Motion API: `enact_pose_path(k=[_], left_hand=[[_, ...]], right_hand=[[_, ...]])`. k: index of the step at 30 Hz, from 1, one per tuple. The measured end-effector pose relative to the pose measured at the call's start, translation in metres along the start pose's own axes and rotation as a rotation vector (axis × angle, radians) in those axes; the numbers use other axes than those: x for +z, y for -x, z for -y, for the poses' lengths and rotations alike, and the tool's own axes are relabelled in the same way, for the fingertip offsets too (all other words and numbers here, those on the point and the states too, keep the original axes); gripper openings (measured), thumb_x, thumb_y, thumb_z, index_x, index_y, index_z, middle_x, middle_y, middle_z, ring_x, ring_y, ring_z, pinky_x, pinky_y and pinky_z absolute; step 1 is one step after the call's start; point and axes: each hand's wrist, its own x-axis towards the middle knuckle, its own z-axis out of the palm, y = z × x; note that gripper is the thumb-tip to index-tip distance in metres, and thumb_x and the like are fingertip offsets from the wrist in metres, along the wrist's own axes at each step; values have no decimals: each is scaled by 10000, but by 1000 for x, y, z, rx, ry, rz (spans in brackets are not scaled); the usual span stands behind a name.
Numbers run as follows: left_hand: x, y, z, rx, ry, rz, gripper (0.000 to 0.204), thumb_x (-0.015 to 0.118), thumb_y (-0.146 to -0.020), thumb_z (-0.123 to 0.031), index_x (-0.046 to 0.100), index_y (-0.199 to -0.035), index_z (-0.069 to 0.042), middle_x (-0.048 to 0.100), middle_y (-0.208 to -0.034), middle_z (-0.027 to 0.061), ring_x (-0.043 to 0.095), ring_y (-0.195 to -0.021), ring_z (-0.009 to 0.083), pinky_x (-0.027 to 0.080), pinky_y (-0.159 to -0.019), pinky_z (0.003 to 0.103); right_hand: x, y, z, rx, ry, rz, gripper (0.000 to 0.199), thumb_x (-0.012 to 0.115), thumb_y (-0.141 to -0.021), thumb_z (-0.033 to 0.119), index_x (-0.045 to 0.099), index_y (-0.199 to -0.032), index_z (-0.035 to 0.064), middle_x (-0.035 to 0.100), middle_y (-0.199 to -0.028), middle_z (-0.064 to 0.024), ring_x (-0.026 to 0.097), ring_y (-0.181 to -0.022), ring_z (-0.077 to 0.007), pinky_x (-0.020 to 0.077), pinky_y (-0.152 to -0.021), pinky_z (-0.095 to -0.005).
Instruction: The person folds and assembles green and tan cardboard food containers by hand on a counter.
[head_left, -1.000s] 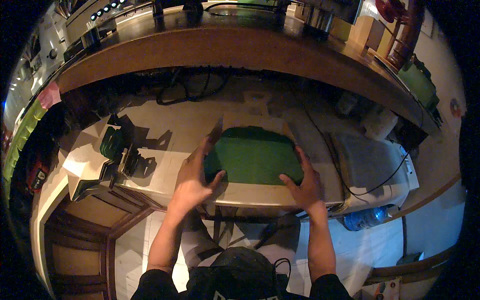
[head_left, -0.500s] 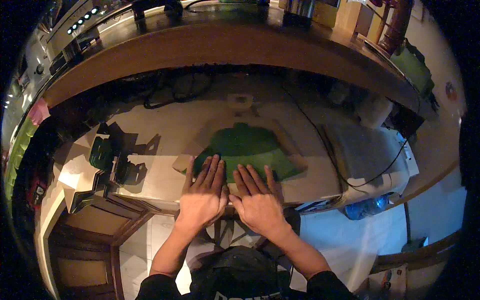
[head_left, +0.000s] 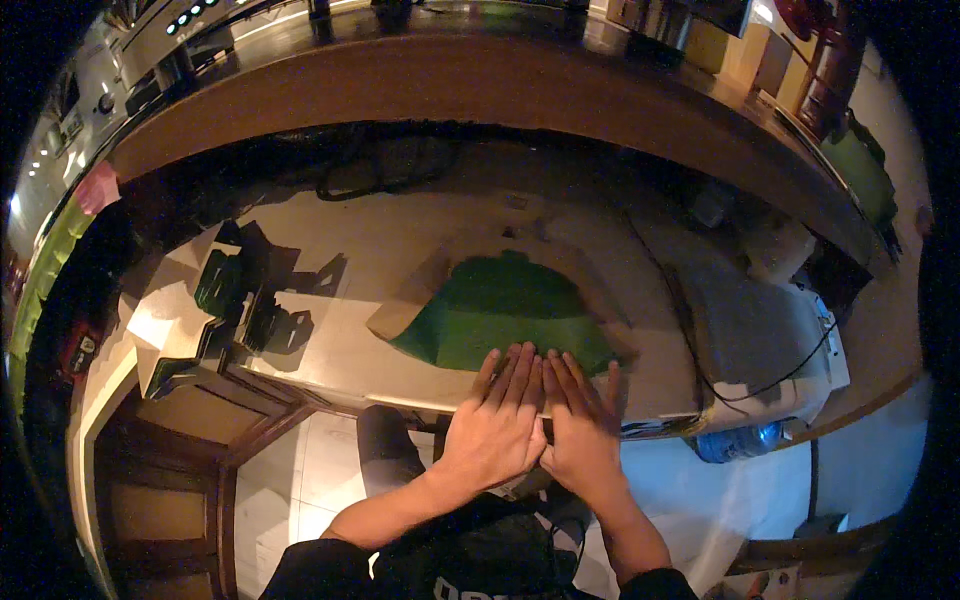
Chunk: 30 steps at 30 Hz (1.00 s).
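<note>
A green cloth (head_left: 505, 305) lies folded on a pale table (head_left: 330, 345), with a brownish underside or paper showing around its edges. My left hand (head_left: 497, 425) and my right hand (head_left: 582, 430) lie flat side by side, fingers stretched out and touching each other. Their fingertips rest on the near edge of the green cloth, and the palms reach past the table's front edge. Neither hand holds anything.
Dark green and black brackets (head_left: 240, 290) stand at the table's left end. A grey laptop-like slab (head_left: 745, 325) with cables lies to the right, a plastic water bottle (head_left: 740, 442) below it. A long curved wooden counter (head_left: 480, 75) runs behind.
A second ago my hands were apart at the cloth's left and right sides. They came together at its near edge, and the cloth now looks folded smaller.
</note>
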Motion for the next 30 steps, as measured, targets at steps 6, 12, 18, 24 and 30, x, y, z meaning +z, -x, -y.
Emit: enact_pose_path(k=[6,12,18,24,30], left_hand=[[-16,22,25,-231,-90,-37,563,565,-912,-321,551,-1364,14,519,-1463,151,462,-1381,252,188,-1213,552],[-29,47,55,-142,56,-116,645,649,-884,-196,432,-1458,2,451,-1494,201,386,-1428,344,157,-1207,593],[-40,57,91,-294,122,-322,702,719,-759,-100,472,-1406,19,571,-1352,183,468,-1347,385,171,-1215,572],[-42,68,46,-204,14,-135,376,744,-792,-191,668,-1147,-92,657,-1130,81,598,-1154,254,259,-1180,531],[-64,64,-3,184,445,-139,505,702,-870,-297,609,-1330,-111,623,-1321,75,590,-1213,243,355,-1128,505]], right_hand=[[-5,-1,-1,17,-115,-39,796,691,-852,496,470,-1461,34,412,-1565,-72,330,-1469,-199,110,-1220,-602],[-6,0,-4,-27,-175,-74,758,709,-845,498,517,-1429,53,437,-1550,-54,342,-1463,-204,93,-1223,-600],[27,37,-18,-71,-511,-436,693,788,-787,422,583,-1317,25,614,-1275,-174,504,-1292,-348,294,-1133,-579],[45,77,4,-51,-657,-757,635,757,-813,428,559,-1268,32,571,-1235,-218,544,-1155,-407,412,-1023,-554],[24,87,13,35,-515,-1048,689,636,-863,584,517,-1314,77,512,-1331,-194,441,-1298,-401,297,-1131,-565]])
